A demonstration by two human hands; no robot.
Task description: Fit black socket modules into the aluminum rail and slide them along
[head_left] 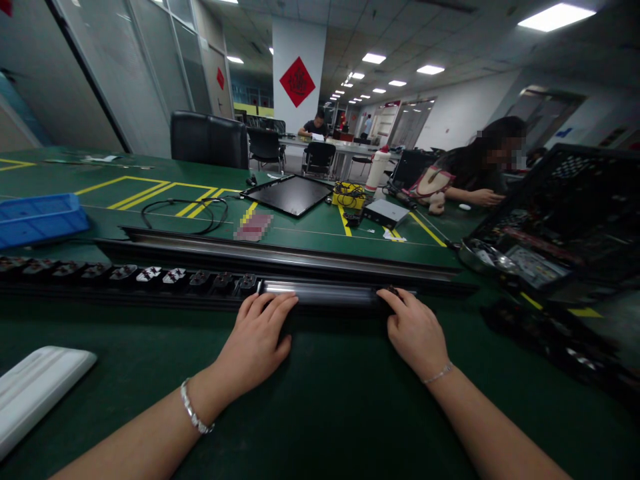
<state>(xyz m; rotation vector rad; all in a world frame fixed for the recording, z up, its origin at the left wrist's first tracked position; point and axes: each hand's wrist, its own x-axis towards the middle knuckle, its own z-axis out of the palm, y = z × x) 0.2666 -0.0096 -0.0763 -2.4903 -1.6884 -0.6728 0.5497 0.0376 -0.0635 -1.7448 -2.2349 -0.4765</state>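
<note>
On green bench (350, 427), two hands (255, 343) on one rail (320, 292)

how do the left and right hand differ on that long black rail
The left hand sits at the left end of the shiny metal strip, the right hand at its right end. The left hand has a chunky silver-coloured link bracelet, the right hand a thin bracelet. Both are bare and rest on the long black rail.
</note>
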